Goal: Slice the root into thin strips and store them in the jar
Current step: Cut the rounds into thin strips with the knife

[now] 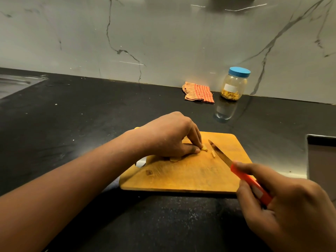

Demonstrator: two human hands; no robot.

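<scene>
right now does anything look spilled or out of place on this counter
Nothing looks spilled or damaged. Pale specks dot the black countertop, and the checked cloth lies crumpled by the wall. The jar stands upright, blue lid on; one cut strip lies loose on the cutting board beside the knife.

One root (204, 148), small and pale yellow, is laid on the far half of the wooden cutting board (181, 177). One thin cut strip (213, 153) is laid just beside it. One clear jar (234, 86), upright, is closed with a blue lid (239, 71). Its bottom is covered with yellow shreds, and it is set by the wall, well apart from the board.
</scene>
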